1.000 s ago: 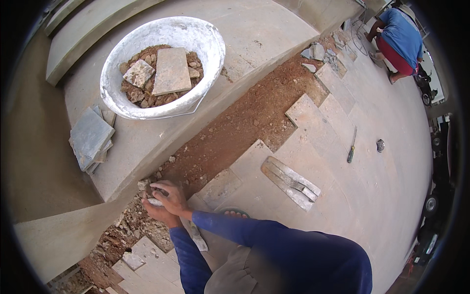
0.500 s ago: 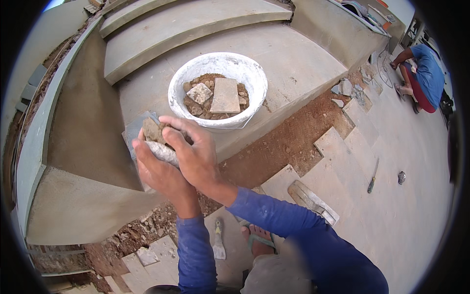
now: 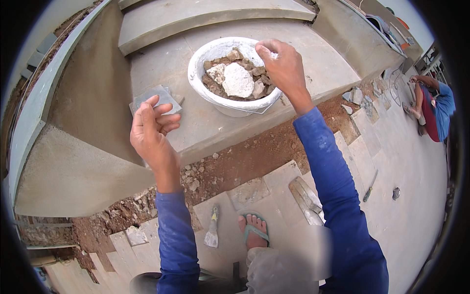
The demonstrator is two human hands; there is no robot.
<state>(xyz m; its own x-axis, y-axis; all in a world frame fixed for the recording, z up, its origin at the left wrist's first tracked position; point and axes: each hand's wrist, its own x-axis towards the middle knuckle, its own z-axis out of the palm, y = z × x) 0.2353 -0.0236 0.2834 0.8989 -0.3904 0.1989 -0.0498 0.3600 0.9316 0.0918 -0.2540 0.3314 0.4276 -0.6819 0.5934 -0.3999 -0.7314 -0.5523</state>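
Observation:
My left hand (image 3: 154,130) is raised with its fingers apart and nothing in it. It is in front of a small stack of grey tiles (image 3: 159,97) on the step. Beside it stands a white bucket (image 3: 197,73) holding broken rubble and brown soil. A chunky white piece of rubble (image 3: 238,81) lies on top. At the bucket's right side, my right hand (image 3: 285,68) hangs over the rim with curled fingers. A whitish patch shows between thumb and fingers, but I cannot make out what it is.
Curved concrete steps (image 3: 215,22) rise behind the bucket. A soil trench (image 3: 245,154) runs before them, edged by paving slabs. On the paving lie a scraper (image 3: 212,228), a trowel-like tool (image 3: 306,201) and a screwdriver (image 3: 370,186). Another person (image 3: 438,105) crouches at far right.
My hands have parted, the right moving over to the bucket's far right side. The rubble they held has left them. A white chunk now tops the bucket, and its flat rectangular piece no longer shows.

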